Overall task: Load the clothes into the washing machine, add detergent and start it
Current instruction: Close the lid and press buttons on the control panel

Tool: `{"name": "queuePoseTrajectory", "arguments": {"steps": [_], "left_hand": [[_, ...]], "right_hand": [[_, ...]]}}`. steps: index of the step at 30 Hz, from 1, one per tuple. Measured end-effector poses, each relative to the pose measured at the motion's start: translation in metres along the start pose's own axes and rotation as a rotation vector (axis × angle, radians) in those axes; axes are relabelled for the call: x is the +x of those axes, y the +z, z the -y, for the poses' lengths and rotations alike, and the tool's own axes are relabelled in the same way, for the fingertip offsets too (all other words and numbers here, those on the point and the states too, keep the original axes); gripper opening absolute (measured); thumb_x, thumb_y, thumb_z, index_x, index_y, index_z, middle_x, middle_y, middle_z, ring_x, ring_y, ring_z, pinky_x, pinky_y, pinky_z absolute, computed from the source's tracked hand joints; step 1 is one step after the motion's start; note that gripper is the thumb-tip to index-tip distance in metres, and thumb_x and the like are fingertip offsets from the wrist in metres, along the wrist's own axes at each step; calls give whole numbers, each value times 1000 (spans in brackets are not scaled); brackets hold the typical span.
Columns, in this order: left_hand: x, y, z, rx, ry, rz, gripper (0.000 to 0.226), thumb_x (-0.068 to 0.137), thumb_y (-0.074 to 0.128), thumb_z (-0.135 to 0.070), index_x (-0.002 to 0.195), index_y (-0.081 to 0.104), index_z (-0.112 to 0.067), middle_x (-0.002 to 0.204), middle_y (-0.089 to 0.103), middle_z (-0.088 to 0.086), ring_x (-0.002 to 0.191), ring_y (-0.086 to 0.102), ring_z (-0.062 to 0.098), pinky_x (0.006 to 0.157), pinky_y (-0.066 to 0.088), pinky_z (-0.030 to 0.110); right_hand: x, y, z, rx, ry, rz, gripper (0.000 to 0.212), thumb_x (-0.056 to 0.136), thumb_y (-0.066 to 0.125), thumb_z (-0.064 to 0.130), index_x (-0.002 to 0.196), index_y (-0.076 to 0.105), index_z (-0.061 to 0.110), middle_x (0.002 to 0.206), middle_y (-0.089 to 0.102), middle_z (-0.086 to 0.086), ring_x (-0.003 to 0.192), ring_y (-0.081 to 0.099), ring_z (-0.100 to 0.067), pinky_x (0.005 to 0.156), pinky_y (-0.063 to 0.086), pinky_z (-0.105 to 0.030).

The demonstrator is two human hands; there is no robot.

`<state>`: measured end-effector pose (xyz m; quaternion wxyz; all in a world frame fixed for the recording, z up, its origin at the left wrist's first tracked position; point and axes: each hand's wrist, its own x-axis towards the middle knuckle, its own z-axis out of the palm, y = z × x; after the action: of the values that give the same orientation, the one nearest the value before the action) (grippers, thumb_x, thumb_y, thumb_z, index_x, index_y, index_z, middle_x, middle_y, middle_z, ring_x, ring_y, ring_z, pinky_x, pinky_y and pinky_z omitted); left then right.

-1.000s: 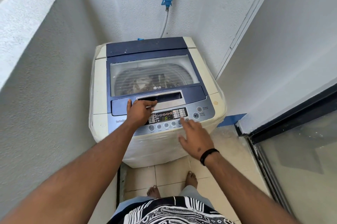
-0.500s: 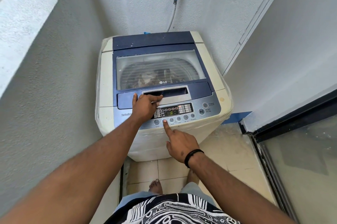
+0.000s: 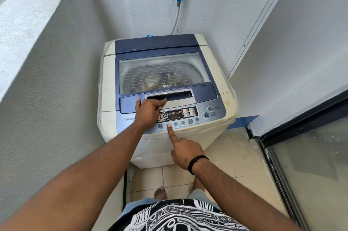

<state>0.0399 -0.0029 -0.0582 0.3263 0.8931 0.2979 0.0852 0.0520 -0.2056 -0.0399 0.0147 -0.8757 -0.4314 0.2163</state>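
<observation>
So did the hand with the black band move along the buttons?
Yes. The right hand went from the middle of the washing machine's button row leftward; its fingertip now touches the second button from the left.

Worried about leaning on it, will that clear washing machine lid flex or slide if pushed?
The lid looks like rigid framed plastic lying shut, so probably little flex. The left hand rests on its front edge without visible sag. It likely lifts rather than slides.

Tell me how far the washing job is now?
Done: clothes lie in the drum under the closed lid. In hand: the right hand presses a round button; the left hand rests on the panel. Left: the start button. Detergent cannot be seen.
</observation>
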Motion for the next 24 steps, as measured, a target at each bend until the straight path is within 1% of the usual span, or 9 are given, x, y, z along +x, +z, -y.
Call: {"name": "queuePoseTrajectory", "arguments": {"steps": [3, 6, 9, 17, 19, 21, 23, 24], "left_hand": [[-1, -1, -1, 0, 1, 2, 39, 101, 48, -14, 129, 65, -35, 130, 66, -10, 129, 51, 15, 122, -3, 47], [-1, -2, -1, 4, 1, 9, 39, 101, 47, -13, 130, 65, -34, 131, 66, -10, 130, 50, 15, 122, -4, 47], [-1, -2, -2, 7, -1, 16, 40, 101, 47, -14, 130, 64, -35, 132, 65, -10, 131, 49, 15, 122, -4, 47], [-2, -3, -2, 15, 4, 15, 40, 101, 46, -13, 131, 64, -35, 132, 65, -10, 131, 49, 15, 122, -3, 48], [-2, -2, -2, 21, 9, 13, 41, 101, 46, -13, 131, 64, -36, 130, 66, -11, 129, 49, 15, 122, -2, 48], [-2, -2, -1, 28, 14, 10, 42, 101, 46, -12, 131, 63, -36, 130, 66, -12, 129, 49, 14, 122, -1, 49], [-2, -2, 0, 30, 21, 7, 42, 101, 47, -12, 131, 63, -37, 129, 66, -13, 128, 49, 14, 122, -1, 49], [-2, -1, 1, 27, 24, 6, 42, 101, 47, -12, 131, 64, -37, 129, 66, -13, 128, 50, 14, 122, -1, 48]], "right_hand": [[0, 1, -1, 5, -8, 2, 90, 93, 46, 25, 151, -23, 36, 99, 66, -11, 76, 57, -31, 64, 42, -36], [0, 2, -2, 4, -13, -1, 91, 93, 47, 27, 151, -24, 36, 99, 67, -11, 74, 55, -30, 63, 42, -35], [-1, 2, -1, 11, -18, 3, 92, 93, 48, 28, 151, -24, 35, 100, 67, -12, 82, 61, -32, 64, 42, -35], [-1, 1, -1, 21, -18, 28, 92, 93, 48, 30, 150, -24, 36, 100, 67, -12, 82, 62, -32, 66, 42, -35], [-1, 0, -2, 34, -24, 29, 90, 94, 48, 32, 152, -21, 37, 102, 67, -12, 86, 63, -33, 68, 45, -37], [0, -4, -6, 72, -24, 3, 85, 94, 47, 37, 154, -13, 37, 105, 66, -12, 91, 63, -34, 72, 49, -39], [0, -9, -14, 133, 2, -66, 80, 95, 47, 40, 154, -7, 37, 103, 66, -9, 90, 63, -33, 75, 52, -39], [-1, -9, -19, 161, 25, -103, 80, 95, 47, 41, 154, -7, 36, 100, 66, -8, 88, 63, -31, 75, 53, -38]]}}
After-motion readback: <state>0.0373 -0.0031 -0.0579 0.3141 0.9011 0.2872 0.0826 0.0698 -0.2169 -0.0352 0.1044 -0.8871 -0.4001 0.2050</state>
